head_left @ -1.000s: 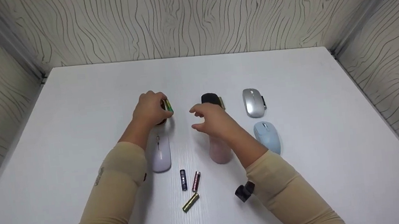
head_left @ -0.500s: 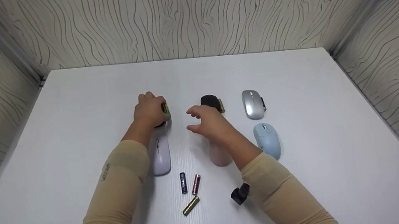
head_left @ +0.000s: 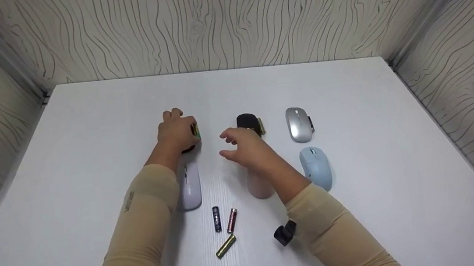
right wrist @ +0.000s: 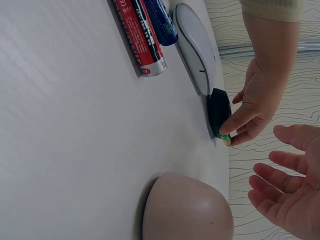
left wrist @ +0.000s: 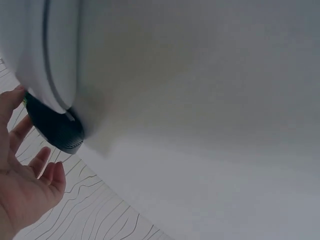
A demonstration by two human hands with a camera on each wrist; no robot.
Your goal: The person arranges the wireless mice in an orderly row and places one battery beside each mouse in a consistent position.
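Note:
My left hand (head_left: 174, 133) pinches a green-and-yellow battery (head_left: 196, 131) between thumb and index finger, at the right side of a black mouse (right wrist: 218, 112). Most of that mouse is hidden under the hand in the head view. The other left fingers are spread loosely beyond it. My right hand (head_left: 245, 147) holds nothing; its fingers are apart and loosely bent above a pink mouse (head_left: 260, 185) and close to another black mouse (head_left: 247, 121). A gold-coloured battery (head_left: 262, 126) lies along the right side of that second black mouse.
A lilac mouse (head_left: 191, 188) lies below the left hand. Nearer are a dark blue battery (head_left: 216, 219), a red one (head_left: 232, 220) and a gold-green one (head_left: 226, 246). To the right are a silver mouse (head_left: 299, 124) with a black battery (head_left: 311, 124) beside it, and a light blue mouse (head_left: 316, 168).
The battery in my left hand has moved from a slant, slightly out from the black mouse, to close along its side. My right hand has hardly moved. The head view has shifted slightly.

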